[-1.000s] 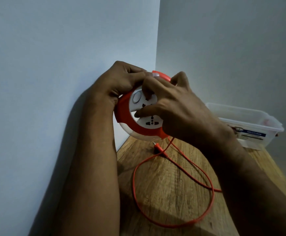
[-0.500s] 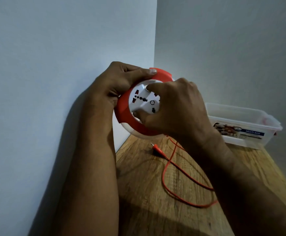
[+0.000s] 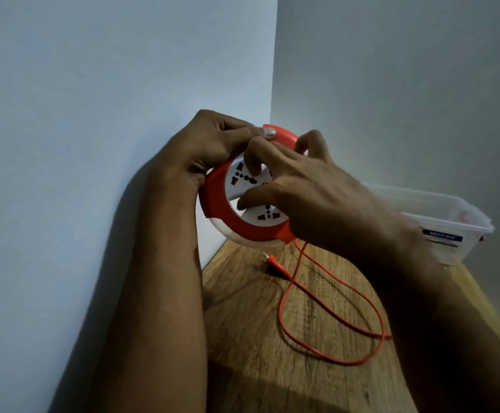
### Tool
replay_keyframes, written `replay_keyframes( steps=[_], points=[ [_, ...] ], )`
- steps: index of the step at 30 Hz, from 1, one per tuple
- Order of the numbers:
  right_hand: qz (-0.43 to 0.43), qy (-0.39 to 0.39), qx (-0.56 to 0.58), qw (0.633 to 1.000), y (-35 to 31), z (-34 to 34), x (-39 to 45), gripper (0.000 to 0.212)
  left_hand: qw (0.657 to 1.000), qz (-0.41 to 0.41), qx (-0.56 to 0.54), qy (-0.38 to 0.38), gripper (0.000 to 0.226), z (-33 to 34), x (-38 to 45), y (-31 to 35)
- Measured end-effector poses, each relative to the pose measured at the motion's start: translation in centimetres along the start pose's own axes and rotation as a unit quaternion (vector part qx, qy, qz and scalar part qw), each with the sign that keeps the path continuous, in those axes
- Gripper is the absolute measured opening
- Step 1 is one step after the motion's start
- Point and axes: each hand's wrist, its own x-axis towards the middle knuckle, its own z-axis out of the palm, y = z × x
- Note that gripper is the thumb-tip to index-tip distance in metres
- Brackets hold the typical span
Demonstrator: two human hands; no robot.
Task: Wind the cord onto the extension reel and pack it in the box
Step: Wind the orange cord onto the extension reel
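Wooden tabletop [image 3: 251,353] w/ visible grain, set in corner betw. two plain pale walls [image 3: 93,70], dim lighting.

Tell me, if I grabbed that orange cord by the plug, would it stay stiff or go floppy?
Probably floppy: the orange cord is thin and lies in a loose, curvy loop on the wooden table. It likely feels light, since it sags freely from the reel. The plug looks small and harder, so it would probably dangle and swing.
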Motion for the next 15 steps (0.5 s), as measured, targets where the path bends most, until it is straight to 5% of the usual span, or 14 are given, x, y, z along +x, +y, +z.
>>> replay_keyframes(
  steps=[10, 15],
  points=[
    [0.012, 0.109, -0.008, 0.994, 0.3, 1.4, 0.7, 0.054, 1.0, 0.019, -0.004, -0.007, 0.017, -0.2, -0.2, 0.1],
    [0.117, 0.187, 0.049, 0.974, -0.7, 2.2, 0.6, 0.054, 0.999, 0.009, -0.034, -0.011, 0.015, 0.1, -0.5, 0.5]
  ],
)
